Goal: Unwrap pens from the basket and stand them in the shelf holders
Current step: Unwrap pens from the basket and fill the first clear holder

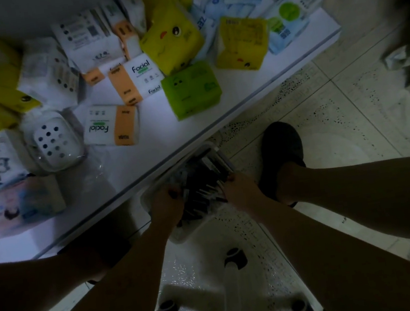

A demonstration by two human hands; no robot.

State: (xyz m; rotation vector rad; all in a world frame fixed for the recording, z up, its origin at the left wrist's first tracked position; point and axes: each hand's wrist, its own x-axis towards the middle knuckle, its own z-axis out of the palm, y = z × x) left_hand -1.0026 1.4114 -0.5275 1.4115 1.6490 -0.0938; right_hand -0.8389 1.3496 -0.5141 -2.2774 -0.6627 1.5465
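The left hand (165, 201) and right hand (241, 190) grip opposite sides of the wrapped pens (200, 185) in the basket (191, 233) on the floor (327, 123) beside the shelf (120, 168), where a hard pull in this gloom could scatter them underneath.

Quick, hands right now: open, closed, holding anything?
Left hand: fingers curled round pens in the basket.
Right hand: touching the same pens; grip cannot be told, too dark.
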